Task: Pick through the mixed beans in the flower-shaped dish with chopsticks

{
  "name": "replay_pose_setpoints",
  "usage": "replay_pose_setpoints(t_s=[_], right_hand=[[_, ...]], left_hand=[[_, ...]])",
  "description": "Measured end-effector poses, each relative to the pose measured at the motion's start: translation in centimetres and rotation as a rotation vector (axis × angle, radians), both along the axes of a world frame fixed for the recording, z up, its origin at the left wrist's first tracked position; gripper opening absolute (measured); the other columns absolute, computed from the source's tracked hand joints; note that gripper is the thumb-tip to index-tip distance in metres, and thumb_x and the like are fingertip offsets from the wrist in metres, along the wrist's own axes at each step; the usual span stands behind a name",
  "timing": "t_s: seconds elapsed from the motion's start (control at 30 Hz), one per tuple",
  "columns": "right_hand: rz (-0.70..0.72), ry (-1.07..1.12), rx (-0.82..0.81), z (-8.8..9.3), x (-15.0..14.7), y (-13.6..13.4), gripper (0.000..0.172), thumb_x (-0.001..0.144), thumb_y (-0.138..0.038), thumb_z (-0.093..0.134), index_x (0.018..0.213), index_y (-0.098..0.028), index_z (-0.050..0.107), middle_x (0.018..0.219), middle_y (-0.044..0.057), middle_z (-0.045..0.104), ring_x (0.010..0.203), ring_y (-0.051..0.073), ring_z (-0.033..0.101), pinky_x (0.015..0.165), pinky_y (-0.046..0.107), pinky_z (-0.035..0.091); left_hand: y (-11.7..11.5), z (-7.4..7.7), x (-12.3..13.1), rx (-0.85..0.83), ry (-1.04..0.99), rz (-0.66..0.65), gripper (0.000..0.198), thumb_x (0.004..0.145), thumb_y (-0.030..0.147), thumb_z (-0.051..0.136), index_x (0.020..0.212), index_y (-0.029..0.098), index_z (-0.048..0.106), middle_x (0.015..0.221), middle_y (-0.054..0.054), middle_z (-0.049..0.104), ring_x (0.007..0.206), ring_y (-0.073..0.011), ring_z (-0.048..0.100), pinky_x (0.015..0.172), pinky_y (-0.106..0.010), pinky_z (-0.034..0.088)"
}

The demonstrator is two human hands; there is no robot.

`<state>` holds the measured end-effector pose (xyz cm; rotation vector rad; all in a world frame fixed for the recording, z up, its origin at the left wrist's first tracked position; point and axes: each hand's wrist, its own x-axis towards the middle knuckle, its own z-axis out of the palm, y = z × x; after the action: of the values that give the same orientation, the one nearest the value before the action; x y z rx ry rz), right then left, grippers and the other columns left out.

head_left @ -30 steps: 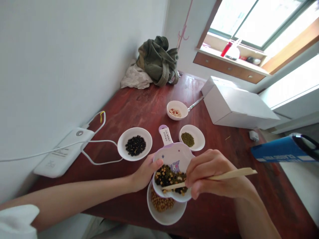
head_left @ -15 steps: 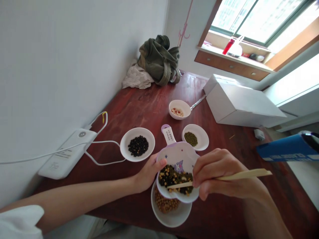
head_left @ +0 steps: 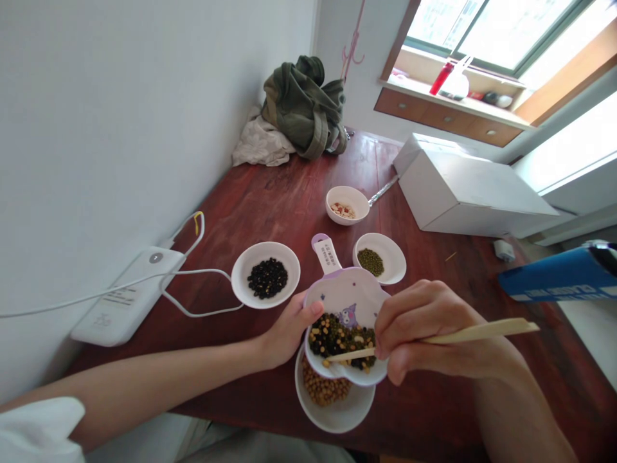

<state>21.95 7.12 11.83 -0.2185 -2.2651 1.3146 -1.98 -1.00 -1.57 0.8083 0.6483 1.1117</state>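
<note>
My left hand (head_left: 292, 325) grips the left rim of a white and lilac handled bowl (head_left: 332, 289) with a cartoon print, thumb inside the rim. Mixed black, green and yellow beans (head_left: 344, 337) lie in its lower part; it is tilted toward me. Pinched in my right hand (head_left: 429, 331) are wooden chopsticks (head_left: 486, 331), their tips among the beans near the front rim. Partly under the handled bowl stands a white bowl (head_left: 337, 421) of yellow soybeans (head_left: 322, 386). Black beans (head_left: 267, 278) fill part of another bowl (head_left: 241, 276), left of my left hand.
Beyond are a bowl (head_left: 395, 263) of green mung beans and a bowl (head_left: 357, 195) of pale and reddish pieces. A white power bank (head_left: 130, 296) with cables lies left. A white box (head_left: 463, 193), a blue container (head_left: 554, 283) and a green bag (head_left: 303, 109) surround the wooden table (head_left: 289, 199).
The view has shifted slightly. Both hands keep their grip, and the chopstick tips have moved a little along the beans, with a yellow bean now by the tips.
</note>
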Motion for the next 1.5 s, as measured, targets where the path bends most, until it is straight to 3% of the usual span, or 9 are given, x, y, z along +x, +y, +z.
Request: replay_pose_setpoints(t_s=[0.4,0.6,0.87,1.1,1.5], right_hand=[[-0.038,0.017,0.004,-0.1,-0.8,-0.4,0.03,0.107,-0.037,0.091,0.085,-0.015,0.091,0.078,0.009,0.088,0.062,0.014,0.082,0.063,0.019,0.064],[-0.045,0.1,-0.006,0.9,0.3,-0.5,0.03,0.105,-0.036,0.094,0.085,-0.013,0.089,0.077,0.009,0.087,0.061,0.013,0.082,0.064,0.017,0.064],[-0.052,-0.121,0.057,2.0,1.6,0.0,0.029,0.112,-0.034,0.085,0.09,-0.016,0.091,0.081,0.007,0.088,0.066,0.012,0.082,0.066,0.018,0.062],[-0.037,-0.138,0.042,1.4,1.1,0.0,0.03,0.111,-0.033,0.086,0.087,-0.016,0.09,0.081,0.008,0.088,0.066,0.013,0.082,0.064,0.021,0.061],[-0.044,-0.126,0.005,2.0,1.4,-0.1,0.027,0.111,-0.035,0.087,0.091,-0.017,0.092,0.082,0.007,0.089,0.066,0.012,0.082,0.065,0.018,0.062]], left_hand=[[0.2,0.1,0.1,0.002,0.028,-0.004,0.087,0.098,0.085,0.085,0.151,0.016,0.082,0.134,-0.018,0.091,0.136,-0.0442,0.082,0.123,-0.057,0.062],[0.1,-0.3,0.2,-0.006,-0.003,0.013,0.085,0.097,0.084,0.086,0.148,0.016,0.083,0.134,-0.018,0.092,0.136,-0.0443,0.082,0.124,-0.057,0.061],[0.0,-0.5,0.2,-0.017,-0.005,0.01,0.09,0.095,0.085,0.087,0.154,0.017,0.079,0.135,-0.018,0.091,0.136,-0.0446,0.082,0.125,-0.059,0.061],[0.0,-0.5,0.3,-0.006,0.009,0.014,0.092,0.096,0.085,0.087,0.154,0.015,0.078,0.135,-0.019,0.091,0.135,-0.0448,0.082,0.123,-0.058,0.062],[0.1,-1.2,0.0,0.011,-0.009,0.003,0.087,0.1,0.082,0.084,0.157,0.017,0.077,0.133,-0.018,0.091,0.134,-0.0438,0.082,0.124,-0.058,0.061]])
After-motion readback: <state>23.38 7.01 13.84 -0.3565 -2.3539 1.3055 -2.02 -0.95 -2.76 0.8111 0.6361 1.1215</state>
